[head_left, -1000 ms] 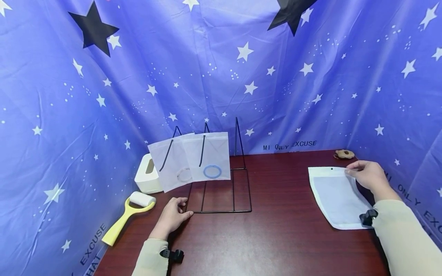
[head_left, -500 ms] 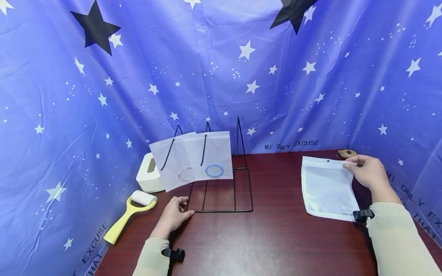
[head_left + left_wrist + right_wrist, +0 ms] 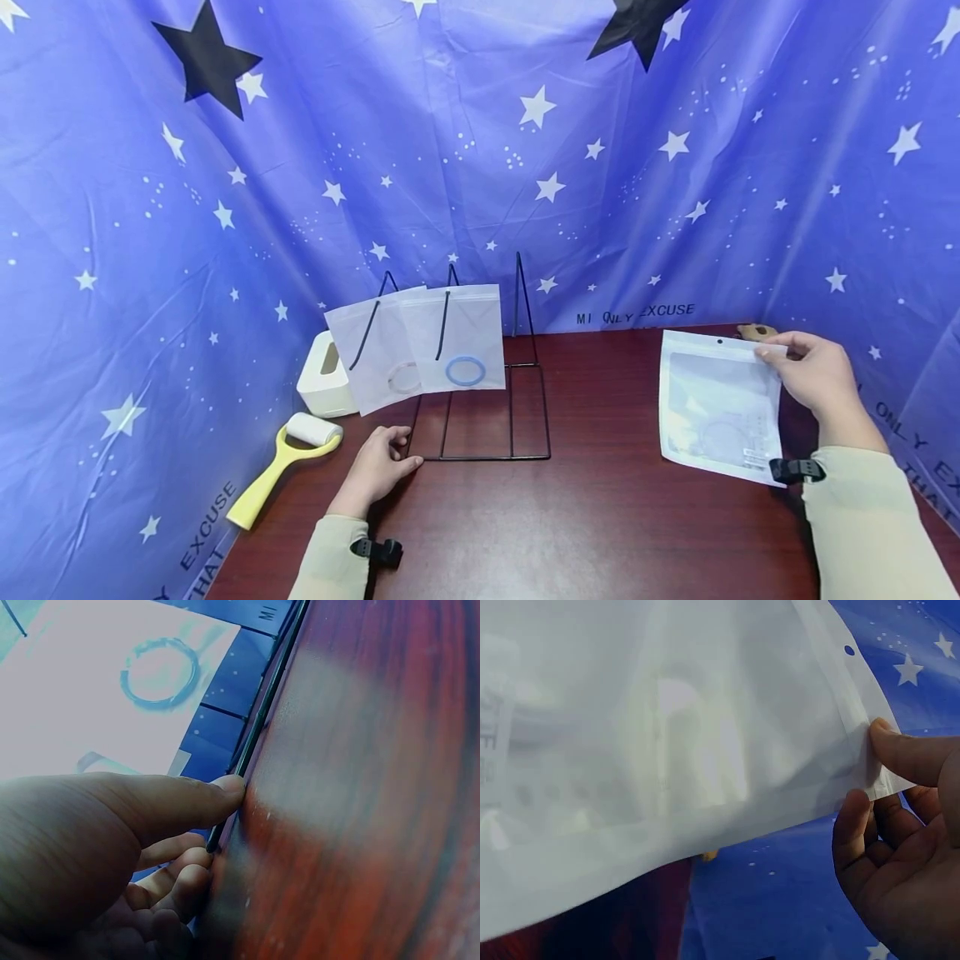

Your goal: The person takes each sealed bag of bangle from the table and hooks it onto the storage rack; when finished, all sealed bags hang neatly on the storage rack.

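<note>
A black wire rack [image 3: 495, 458] stands on the table, its front left corner pinched by my left hand [image 3: 375, 468]. In the left wrist view the thumb lies on the black rod [image 3: 259, 724] and the other fingers curl beneath. Two whitish translucent bags hang from the rack's hooks, a left bag [image 3: 367, 342] and a right bag [image 3: 480, 321] overlapping it. A blue ring [image 3: 465, 384] shows through the right one, a paler ring through the left. My right hand [image 3: 817, 379] pinches the top right corner of another white zip bag [image 3: 712, 392], held up with a faint round shape inside.
The rack's right hook [image 3: 527, 308] carries no bag. Left of the rack are a white tissue box [image 3: 318, 392] and a yellow-handled lint roller [image 3: 262, 483]. A small brown object [image 3: 756, 331] lies at the back right. Starry blue curtain [image 3: 615, 208] encloses the table.
The right hand has lifted the zip bag, which faces the head camera more squarely and shows more of its front. My left hand has kept its place on the rack.
</note>
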`<state>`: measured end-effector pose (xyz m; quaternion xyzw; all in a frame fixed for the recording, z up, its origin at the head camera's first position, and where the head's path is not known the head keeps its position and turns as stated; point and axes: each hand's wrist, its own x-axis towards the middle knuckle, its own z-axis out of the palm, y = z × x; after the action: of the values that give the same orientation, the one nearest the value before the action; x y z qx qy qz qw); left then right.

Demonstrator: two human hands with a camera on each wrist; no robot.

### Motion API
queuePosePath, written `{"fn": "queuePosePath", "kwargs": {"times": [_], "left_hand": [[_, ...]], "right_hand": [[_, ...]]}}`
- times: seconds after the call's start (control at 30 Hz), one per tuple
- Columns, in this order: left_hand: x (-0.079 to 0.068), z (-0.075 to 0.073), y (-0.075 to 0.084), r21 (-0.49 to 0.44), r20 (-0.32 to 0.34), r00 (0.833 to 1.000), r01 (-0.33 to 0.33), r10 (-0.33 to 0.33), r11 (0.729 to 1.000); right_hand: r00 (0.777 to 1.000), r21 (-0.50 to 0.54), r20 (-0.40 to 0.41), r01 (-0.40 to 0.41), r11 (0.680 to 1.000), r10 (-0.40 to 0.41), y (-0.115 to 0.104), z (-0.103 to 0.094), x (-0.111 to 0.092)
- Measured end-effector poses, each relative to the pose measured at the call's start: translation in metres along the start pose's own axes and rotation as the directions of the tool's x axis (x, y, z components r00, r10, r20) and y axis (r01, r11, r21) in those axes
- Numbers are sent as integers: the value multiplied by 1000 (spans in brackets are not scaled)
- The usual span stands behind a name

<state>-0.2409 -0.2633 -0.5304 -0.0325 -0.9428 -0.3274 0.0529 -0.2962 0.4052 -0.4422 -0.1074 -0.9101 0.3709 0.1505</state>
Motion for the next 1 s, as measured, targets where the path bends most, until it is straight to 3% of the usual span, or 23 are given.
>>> {"fn": "queuePosePath", "kwargs": {"times": [0.27,0.67,1.0], "left_hand": [[0,2,1,-5,-1,1000,-1,1,1000],[0,1,-2,-6,-6,1000,-5,5,1000],[2,0,-1,-18,-11,1000,-2,2,1000]], "right_hand": [[995,-38,-55,77,996,-79,-8,-11,-6],[976,72,-127,185,980,-175,-33,-29,-19],[940,112,-202,302,947,-275,-57,-45,-32]]}}
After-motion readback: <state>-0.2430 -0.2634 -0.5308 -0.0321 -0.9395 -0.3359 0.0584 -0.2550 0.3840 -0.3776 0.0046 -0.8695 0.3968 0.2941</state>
